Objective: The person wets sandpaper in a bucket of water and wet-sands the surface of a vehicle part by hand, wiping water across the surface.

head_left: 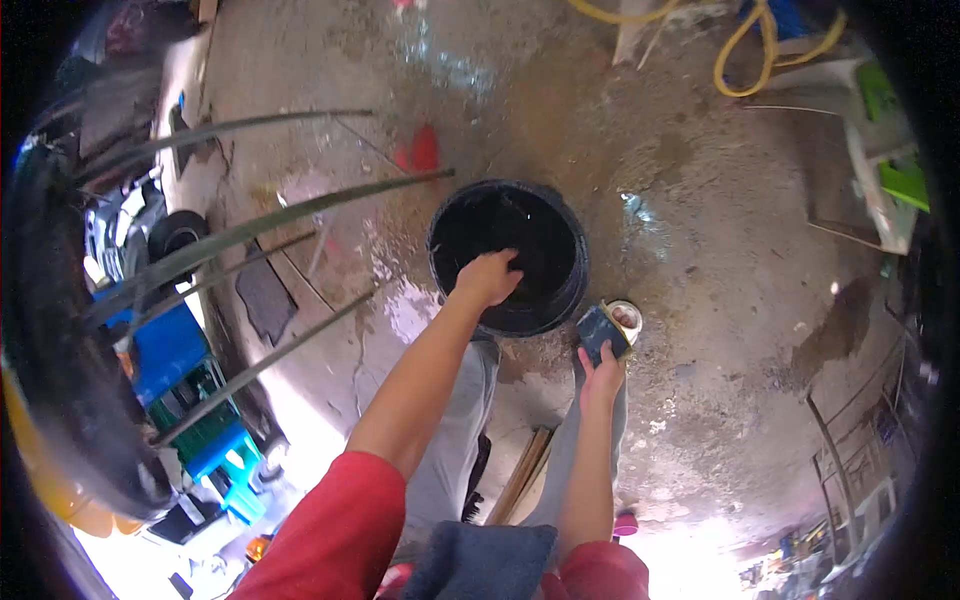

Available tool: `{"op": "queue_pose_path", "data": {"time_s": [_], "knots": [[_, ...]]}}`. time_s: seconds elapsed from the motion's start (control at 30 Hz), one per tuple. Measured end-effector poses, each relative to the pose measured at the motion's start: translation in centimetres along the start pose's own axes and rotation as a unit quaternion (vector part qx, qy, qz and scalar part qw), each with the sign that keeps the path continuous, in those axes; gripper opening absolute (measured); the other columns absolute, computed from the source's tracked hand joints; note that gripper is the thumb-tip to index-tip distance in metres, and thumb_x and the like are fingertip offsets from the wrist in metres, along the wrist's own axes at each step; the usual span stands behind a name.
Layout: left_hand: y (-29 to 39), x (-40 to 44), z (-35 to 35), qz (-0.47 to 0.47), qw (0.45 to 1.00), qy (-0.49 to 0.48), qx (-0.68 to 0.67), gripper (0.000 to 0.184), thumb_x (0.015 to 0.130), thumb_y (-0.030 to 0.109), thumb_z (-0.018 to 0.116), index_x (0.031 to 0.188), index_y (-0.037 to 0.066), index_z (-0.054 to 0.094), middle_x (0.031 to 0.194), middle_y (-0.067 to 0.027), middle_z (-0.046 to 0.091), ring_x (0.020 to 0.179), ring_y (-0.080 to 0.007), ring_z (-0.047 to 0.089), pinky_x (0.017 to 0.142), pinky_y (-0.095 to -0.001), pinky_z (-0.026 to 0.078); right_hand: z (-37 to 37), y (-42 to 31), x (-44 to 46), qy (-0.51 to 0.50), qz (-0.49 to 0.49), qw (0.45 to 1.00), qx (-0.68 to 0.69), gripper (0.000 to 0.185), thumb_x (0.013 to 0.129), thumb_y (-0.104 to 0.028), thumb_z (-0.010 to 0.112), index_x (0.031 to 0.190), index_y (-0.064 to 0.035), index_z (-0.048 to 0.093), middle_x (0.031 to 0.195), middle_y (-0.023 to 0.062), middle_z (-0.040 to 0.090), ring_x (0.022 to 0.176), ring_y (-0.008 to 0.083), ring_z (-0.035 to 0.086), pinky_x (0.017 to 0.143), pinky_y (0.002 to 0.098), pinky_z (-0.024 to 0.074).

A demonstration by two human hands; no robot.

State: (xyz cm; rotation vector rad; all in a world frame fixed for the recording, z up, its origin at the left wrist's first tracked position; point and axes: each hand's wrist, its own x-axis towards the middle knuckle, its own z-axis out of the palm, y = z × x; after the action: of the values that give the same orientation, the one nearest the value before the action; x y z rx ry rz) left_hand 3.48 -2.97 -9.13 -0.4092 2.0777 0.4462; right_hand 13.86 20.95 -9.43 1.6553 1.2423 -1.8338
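Observation:
A round black tub [512,322] stands on the wet floor in front of the knees, dark inside. My left hand [488,278] is over the tub's near left part, its fingers bent together and pointing right; what they hold, if anything, is too small to make out. To the right of the tub, my right hand [601,374] grips a dark flat block [602,335] with the thumb on top. Just beyond the block is a small round light-coloured container [627,315], partly hidden by it.
Thin dark bars [300,206] reach in from the left. Red slippers [425,148] lie beyond the tub. A yellow hose [765,60] is at the upper right, and blue crates [170,350] are at the left. Wooden sticks [520,470] lie between the legs.

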Motion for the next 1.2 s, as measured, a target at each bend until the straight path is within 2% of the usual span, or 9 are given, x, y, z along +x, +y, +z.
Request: {"op": "queue_pose_path", "data": {"time_s": [0.1,0.17,0.33,0.47,0.67,0.8,0.97,1.1,1.2], "knots": [[4.7,9.7,4.3,0.061,0.996,0.058,0.020,0.058,0.085,0.030,0.072,0.141,0.020,0.057,0.128,-0.0191,0.066,0.119,-0.0338,0.064,0.102,-0.0450,0.051,0.7,-3.3,2.6,0.081,0.040,0.996,0.005,0.037,0.102,-0.014,0.059,0.136,-0.0038,0.051,0.129,0.0096,0.059,0.112,0.0210,0.060,0.088,0.0430,0.0604],[5.5,12.9,6.8,0.058,0.996,0.036,0.054,0.065,0.085,0.033,0.073,0.145,0.019,0.052,0.134,-0.0195,0.062,0.123,-0.0355,0.061,0.103,-0.0454,0.050,2.0,-3.9,2.7,-0.026,-0.075,0.996,-0.045,0.037,0.103,-0.018,0.058,0.137,-0.0030,0.051,0.129,0.0097,0.059,0.114,0.0200,0.059,0.092,0.0413,0.0590],[3.7,19.0,14.5,0.016,0.991,-0.118,0.052,0.066,0.087,0.029,0.072,0.148,0.019,0.048,0.149,-0.0213,0.050,0.130,-0.0368,0.057,0.105,-0.0474,0.049,3.3,-6.2,1.4,0.005,-0.085,0.996,-0.036,0.042,0.105,-0.023,0.057,0.139,-0.0012,0.048,0.132,0.0111,0.057,0.118,0.0202,0.058,0.096,0.0422,0.0579],[2.9,17.6,14.9,0.031,0.992,0.021,0.119,0.063,0.088,0.032,0.070,0.146,0.017,0.050,0.146,-0.0215,0.053,0.132,-0.0355,0.055,0.107,-0.0474,0.048,4.2,-7.0,1.3,-0.031,-0.104,0.993,-0.047,0.044,0.105,-0.026,0.057,0.140,-0.0004,0.046,0.133,0.0135,0.055,0.119,0.0226,0.058,0.097,0.0446,0.0581],[0.8,9.1,7.0,-0.037,0.972,0.059,-0.226,0.065,0.086,0.031,0.074,0.142,0.006,0.054,0.133,-0.0216,0.064,0.123,-0.0342,0.062,0.102,-0.0411,0.051,4.4,-3.2,2.6,-0.077,-0.144,0.985,0.051,0.050,0.104,-0.035,0.056,0.136,0.0042,0.049,0.134,0.0146,0.055,0.121,0.0255,0.056,0.095,0.0509,0.0589],[2.0,0.6,2.6,-0.033,0.770,0.060,-0.634,0.073,0.081,0.050,0.082,0.128,-0.003,0.063,0.114,-0.0142,0.073,0.105,-0.0283,0.069,0.092,-0.0363,0.053,4.5,-1.6,2.4,-0.136,-0.077,0.986,0.061,0.055,0.105,-0.041,0.053,0.136,0.0041,0.050,0.134,0.0144,0.057,0.120,0.0261,0.058,0.096,0.0524,0.0578],[5.2,-10.6,-1.2,-0.038,0.532,-0.157,-0.831,0.067,0.104,0.057,0.046,0.138,0.001,0.058,0.132,-0.0089,0.065,0.121,-0.0179,0.058,0.108,-0.0303,0.040,9.0,-1.3,-0.8,-0.200,0.050,0.976,0.073,0.075,0.095,-0.065,0.055,0.140,-0.0045,0.054,0.136,0.0099,0.060,0.120,0.0264,0.059,0.104,0.0448,0.0474],[8.0,-17.5,-4.3,-0.026,0.851,0.123,-0.509,0.063,0.096,0.036,0.066,0.144,0.000,0.046,0.129,-0.0207,0.062,0.120,-0.0306,0.061,0.105,-0.0352,0.044,12.3,-7.4,-7.7,-0.474,0.034,0.858,0.197,0.071,0.098,-0.066,0.047,0.131,-0.0047,0.060,0.125,0.0103,0.067,0.108,0.0268,0.066,0.096,0.0410,0.0535],[11.2,-25.2,-9.9,0.020,0.865,0.304,-0.399,0.078,0.090,0.049,0.072,0.151,0.009,0.043,0.143,-0.0270,0.051,0.133,-0.0371,0.050,0.110,-0.0428,0.041,14.1,-12.8,-17.7,-0.426,-0.027,0.887,0.175,0.069,0.100,-0.064,0.046,0.131,-0.0038,0.060,0.122,0.0126,0.068,0.102,0.0305,0.068,0.089,0.0447,0.0571]]}}
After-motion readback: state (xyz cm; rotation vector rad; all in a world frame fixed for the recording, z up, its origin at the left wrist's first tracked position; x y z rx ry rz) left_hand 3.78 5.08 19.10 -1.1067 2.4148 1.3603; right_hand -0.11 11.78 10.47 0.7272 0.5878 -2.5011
